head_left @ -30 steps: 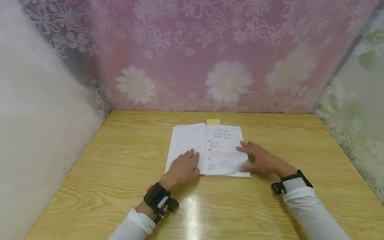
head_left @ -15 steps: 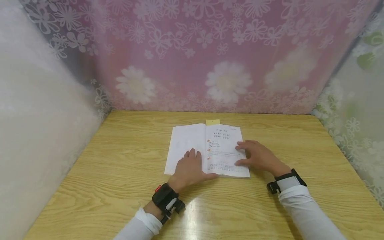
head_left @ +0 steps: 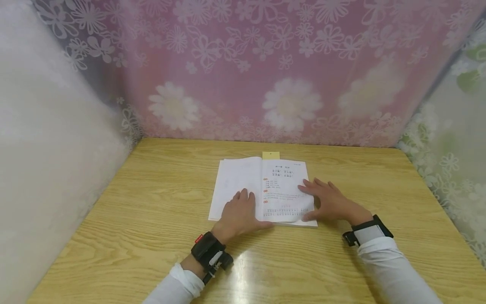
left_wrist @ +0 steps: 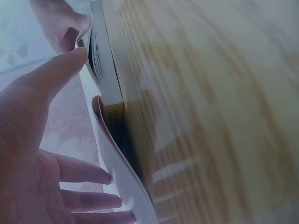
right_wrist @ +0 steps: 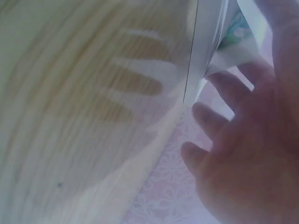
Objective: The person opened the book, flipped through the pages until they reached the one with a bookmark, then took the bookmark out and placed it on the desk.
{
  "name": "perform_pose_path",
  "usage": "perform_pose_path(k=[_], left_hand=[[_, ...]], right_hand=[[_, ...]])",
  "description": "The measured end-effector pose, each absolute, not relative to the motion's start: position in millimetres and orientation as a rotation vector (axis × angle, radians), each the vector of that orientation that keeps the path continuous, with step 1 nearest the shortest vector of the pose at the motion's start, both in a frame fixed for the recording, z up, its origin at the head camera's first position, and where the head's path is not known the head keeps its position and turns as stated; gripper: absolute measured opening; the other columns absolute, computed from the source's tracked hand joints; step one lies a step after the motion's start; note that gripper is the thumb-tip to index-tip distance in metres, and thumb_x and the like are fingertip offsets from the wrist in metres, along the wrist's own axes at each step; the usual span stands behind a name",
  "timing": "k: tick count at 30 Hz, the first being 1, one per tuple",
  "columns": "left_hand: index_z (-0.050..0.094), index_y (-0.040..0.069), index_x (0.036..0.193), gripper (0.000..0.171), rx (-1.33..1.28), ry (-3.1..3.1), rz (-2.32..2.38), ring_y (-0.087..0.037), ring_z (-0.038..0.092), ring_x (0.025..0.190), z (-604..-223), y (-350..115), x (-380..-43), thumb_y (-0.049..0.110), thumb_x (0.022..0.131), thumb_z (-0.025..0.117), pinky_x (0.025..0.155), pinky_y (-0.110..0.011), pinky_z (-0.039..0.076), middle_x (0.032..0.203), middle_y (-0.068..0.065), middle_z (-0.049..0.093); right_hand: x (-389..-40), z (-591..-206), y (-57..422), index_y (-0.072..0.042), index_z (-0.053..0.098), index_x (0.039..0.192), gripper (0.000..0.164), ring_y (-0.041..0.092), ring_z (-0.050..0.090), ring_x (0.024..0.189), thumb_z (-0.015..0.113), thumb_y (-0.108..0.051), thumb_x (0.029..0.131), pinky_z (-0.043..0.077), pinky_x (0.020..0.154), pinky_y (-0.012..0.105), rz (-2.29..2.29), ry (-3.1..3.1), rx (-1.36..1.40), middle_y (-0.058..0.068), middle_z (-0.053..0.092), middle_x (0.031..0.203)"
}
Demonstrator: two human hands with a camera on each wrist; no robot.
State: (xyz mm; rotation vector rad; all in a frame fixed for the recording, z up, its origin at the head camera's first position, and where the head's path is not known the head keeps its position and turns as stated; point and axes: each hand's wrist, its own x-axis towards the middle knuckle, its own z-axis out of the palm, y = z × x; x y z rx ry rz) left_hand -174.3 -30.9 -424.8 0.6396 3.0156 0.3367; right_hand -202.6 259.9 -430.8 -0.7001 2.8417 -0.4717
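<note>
A book (head_left: 237,171) lies open on the wooden table, its left page almost blank and its right page (head_left: 282,185) printed with small text. My left hand (head_left: 238,215) rests on the left page with straight fingers; its thumb stretches across the lower edge to the right page. In the left wrist view, that thumb (left_wrist: 74,58) touches a raised page above the page block (left_wrist: 103,60). My right hand (head_left: 332,202) is at the book's right edge, where thumb and forefinger appear to pinch the right page. That page's lower right corner bends up. The exact contact is partly hidden.
A yellow tab (head_left: 271,155) sticks out behind the book's top edge. The wood-grain table (head_left: 159,190) extends around the book. A pink flowered curtain (head_left: 228,97) hangs at the back, with pale sheets at both sides.
My left hand has shifted right and its thumb has spread over the lower edge of the right page. My right hand moved slightly inward, then back; the page corner flattened and bends again.
</note>
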Motion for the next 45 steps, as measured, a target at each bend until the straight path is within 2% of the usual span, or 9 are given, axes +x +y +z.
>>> perform_pose_path(k=[7,12,18,22,29,35,38,40,45], left_hand=[[0.050,0.001,0.107,0.096,0.616,3.026,0.325,-0.019,0.042,0.078,-427,-26,-175,0.083,0.057,0.051,0.057,-0.028,0.040,0.092,-0.007,0.042],[0.049,-0.001,0.111,0.102,0.588,3.041,0.287,-0.021,0.042,0.081,-429,-22,-175,0.086,0.058,0.046,0.062,-0.030,0.042,0.096,-0.008,0.042],[0.048,-0.003,0.117,0.108,0.560,3.038,0.302,-0.023,0.044,0.086,-429,-21,-174,0.087,0.058,0.043,0.068,-0.035,0.045,0.104,-0.011,0.045],[0.050,-0.002,0.111,0.101,0.568,3.062,0.286,-0.022,0.044,0.082,-429,-21,-174,0.085,0.061,0.044,0.063,-0.032,0.044,0.098,-0.010,0.044],[0.052,0.002,0.102,0.083,0.594,3.064,0.317,-0.021,0.045,0.081,-431,-25,-174,0.077,0.067,0.048,0.061,-0.031,0.043,0.092,-0.007,0.043],[0.051,0.001,0.113,0.079,0.653,3.034,0.359,-0.024,0.049,0.093,-431,-31,-176,0.069,0.074,0.048,0.070,-0.037,0.047,0.105,-0.010,0.050],[0.044,-0.001,0.126,0.083,0.649,3.011,0.388,-0.028,0.048,0.110,-432,-35,-176,0.065,0.077,0.047,0.082,-0.041,0.047,0.124,-0.015,0.049],[0.033,-0.001,0.135,0.087,0.630,2.992,0.425,-0.028,0.044,0.118,-432,-37,-176,0.062,0.077,0.048,0.088,-0.042,0.044,0.133,-0.018,0.044],[0.004,0.003,0.144,0.099,0.606,2.987,0.540,-0.026,0.045,0.118,-430,-40,-176,0.052,0.075,0.055,0.087,-0.041,0.045,0.137,-0.018,0.042]], right_hand=[[-204,-425,256,-0.020,0.048,0.131,0.079,0.040,0.028,0.129,0.061,-0.065,0.068,0.011,0.105,0.059,-0.442,2.944,-0.686,0.009,0.043,0.140],[-207,-422,255,-0.016,0.054,0.125,0.073,0.034,0.037,0.125,0.066,-0.059,0.068,0.017,0.104,0.058,-0.463,2.977,-0.731,0.010,0.049,0.134],[-210,-421,253,-0.015,0.057,0.121,0.072,0.029,0.042,0.121,0.067,-0.059,0.066,0.021,0.104,0.055,-0.521,3.019,-0.746,0.010,0.054,0.129],[-209,-420,252,-0.015,0.058,0.120,0.074,0.029,0.042,0.121,0.065,-0.064,0.065,0.020,0.104,0.057,-0.556,3.036,-0.756,0.010,0.055,0.128],[-207,-420,251,-0.014,0.055,0.123,0.079,0.033,0.036,0.126,0.064,-0.066,0.064,0.020,0.104,0.056,-0.599,3.023,-0.768,0.016,0.046,0.135],[-205,-422,254,-0.016,0.040,0.137,0.094,0.040,0.024,0.130,0.064,-0.067,0.062,0.023,0.101,0.059,-0.632,2.959,-0.729,0.021,0.027,0.146],[-204,-422,255,-0.017,0.032,0.141,0.100,0.041,0.021,0.131,0.064,-0.068,0.062,0.023,0.100,0.061,-0.641,2.930,-0.721,0.022,0.022,0.148],[-203,-423,256,-0.018,0.029,0.142,0.101,0.042,0.020,0.131,0.064,-0.067,0.062,0.023,0.100,0.062,-0.662,2.912,-0.720,0.022,0.020,0.148],[-201,-425,258,-0.017,0.028,0.142,0.102,0.041,0.020,0.132,0.066,-0.066,0.061,0.023,0.100,0.061,-0.704,2.885,-0.720,0.023,0.020,0.148]])
